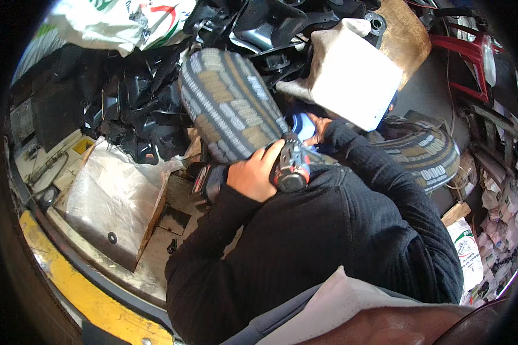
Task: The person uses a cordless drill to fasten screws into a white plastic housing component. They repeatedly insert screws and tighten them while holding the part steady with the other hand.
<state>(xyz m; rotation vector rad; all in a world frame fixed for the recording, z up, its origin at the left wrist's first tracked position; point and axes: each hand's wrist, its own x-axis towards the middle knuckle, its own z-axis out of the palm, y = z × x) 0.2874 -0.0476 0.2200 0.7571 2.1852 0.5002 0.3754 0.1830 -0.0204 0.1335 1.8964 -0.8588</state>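
My left hand [252,177] is closed around the grip of a cordless drill [291,170], black with red parts. Its dark battery [208,183] sticks out to the left of my wrist. Just beyond the drill's far end, my right hand [317,129] has its fingers curled against a smooth blue piece [302,126]. The kind of this blue piece cannot be made out, as the hand and drill cover part of it. Both hands are close together between my bent knees, in patterned trousers [227,103].
A white block-shaped thing [355,75] stands just past my right hand. Black moulded parts [270,26] are heaped ahead and to the left. A clear plastic-covered box [112,195] sits at left, near a yellow edge [92,287]. A red plastic chair [466,57] is at far right.
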